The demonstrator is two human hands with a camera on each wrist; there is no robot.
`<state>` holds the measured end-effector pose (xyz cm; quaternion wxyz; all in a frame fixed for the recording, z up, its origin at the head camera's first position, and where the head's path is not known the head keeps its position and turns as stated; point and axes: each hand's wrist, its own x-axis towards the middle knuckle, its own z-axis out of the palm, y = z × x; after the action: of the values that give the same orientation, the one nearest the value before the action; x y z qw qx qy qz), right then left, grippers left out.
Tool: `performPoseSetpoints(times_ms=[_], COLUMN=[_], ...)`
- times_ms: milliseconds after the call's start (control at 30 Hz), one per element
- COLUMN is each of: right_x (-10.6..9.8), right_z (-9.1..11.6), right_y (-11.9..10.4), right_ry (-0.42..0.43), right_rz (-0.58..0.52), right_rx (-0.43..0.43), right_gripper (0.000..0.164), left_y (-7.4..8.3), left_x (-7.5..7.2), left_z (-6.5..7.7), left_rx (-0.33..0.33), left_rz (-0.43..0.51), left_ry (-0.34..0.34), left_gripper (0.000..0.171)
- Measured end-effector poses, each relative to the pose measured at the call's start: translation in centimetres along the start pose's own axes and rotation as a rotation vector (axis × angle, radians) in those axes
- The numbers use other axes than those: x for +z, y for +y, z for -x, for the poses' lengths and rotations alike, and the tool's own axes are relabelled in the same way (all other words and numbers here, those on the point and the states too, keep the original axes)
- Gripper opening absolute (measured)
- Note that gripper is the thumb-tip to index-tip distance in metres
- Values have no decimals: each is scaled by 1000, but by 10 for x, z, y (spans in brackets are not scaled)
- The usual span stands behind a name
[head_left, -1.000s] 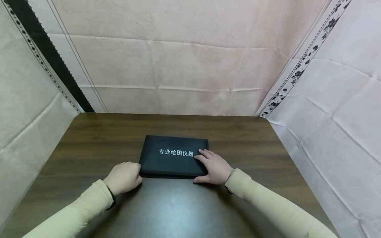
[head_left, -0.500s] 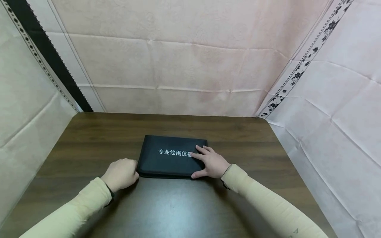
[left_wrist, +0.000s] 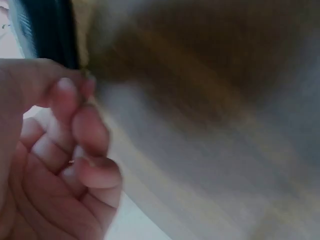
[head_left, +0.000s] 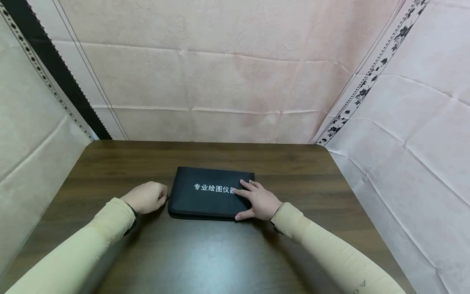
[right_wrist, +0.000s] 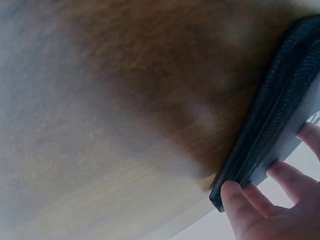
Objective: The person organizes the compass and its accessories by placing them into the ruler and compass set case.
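A flat black zippered case (head_left: 209, 204) with white Chinese lettering lies on the wooden table. At its left edge, my left hand (head_left: 147, 197) has its fingers curled and pinches a small zipper pull (left_wrist: 86, 74), mostly hidden by the fingertips. My right hand (head_left: 260, 203) rests on the case's right side with its fingers spread over the cover. In the right wrist view, the thumb touches the case's side near a corner, by the zipper (right_wrist: 270, 114).
The brown wooden table (head_left: 205, 257) reaches back to a pale cloth hanging (head_left: 220, 81). More cloth hangs on the left and on the right (head_left: 411, 122), with patterned borders at the corners.
My left hand has moved away from me along the case's left edge, from near the front corner. My right hand has shifted slightly farther onto the cover.
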<state>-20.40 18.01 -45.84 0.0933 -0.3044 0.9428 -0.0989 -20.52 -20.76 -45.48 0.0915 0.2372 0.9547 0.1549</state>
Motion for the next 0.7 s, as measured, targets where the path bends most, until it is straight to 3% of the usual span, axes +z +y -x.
performPoseSetpoints(times_ms=[167, 300, 500, 700], right_x=[1, 2, 3, 4], right_z=[1, 0, 0, 0], right_y=[0, -1, -1, 3], right_ry=[-1, -17, -45, -28], right_rz=[-15, -19, -11, 2], right_rx=[8, 19, 36, 32], right_gripper=[88, 88, 88, 88], left_y=[-8, -14, -19, -22], left_x=[-5, -7, -7, -7], left_z=[-23, -38, -58, -72], left_rx=[13, -13, -40, -82], left_rz=[-15, -32, -34, -40], left_ry=[22, 50, 99, 107], left_gripper=[18, 17, 15, 16])
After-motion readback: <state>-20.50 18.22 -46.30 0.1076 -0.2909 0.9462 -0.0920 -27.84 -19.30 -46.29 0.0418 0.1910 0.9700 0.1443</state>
